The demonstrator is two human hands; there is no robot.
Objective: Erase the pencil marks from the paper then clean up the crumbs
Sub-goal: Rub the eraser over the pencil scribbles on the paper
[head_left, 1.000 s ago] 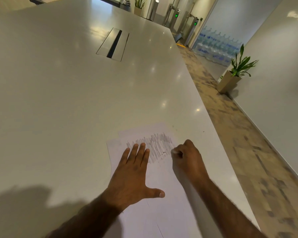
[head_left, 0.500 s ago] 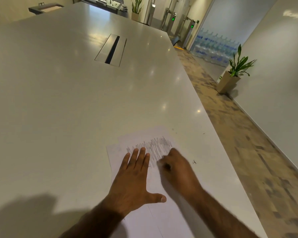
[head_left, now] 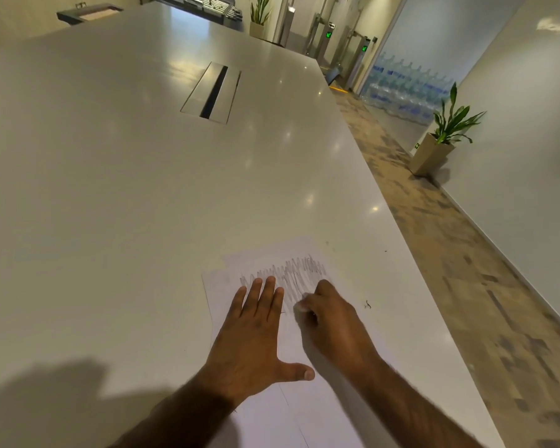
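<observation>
Pinching a pale eraser (head_left: 300,306), right hand (head_left: 333,324) sits on the pencil marks (head_left: 295,273).
Lower centre, I see left hand (head_left: 253,334) flat, fingers straight, on the paper (head_left: 272,421).

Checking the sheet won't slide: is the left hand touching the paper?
Touching. The head view shows the left hand lying flat on the paper, palm down and fingers straight, with no gap showing under it.

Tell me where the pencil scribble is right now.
In the head view the pencil scribble sits near the far edge of the paper, just beyond the left hand and the right hand, which pinches a pale eraser.
</observation>
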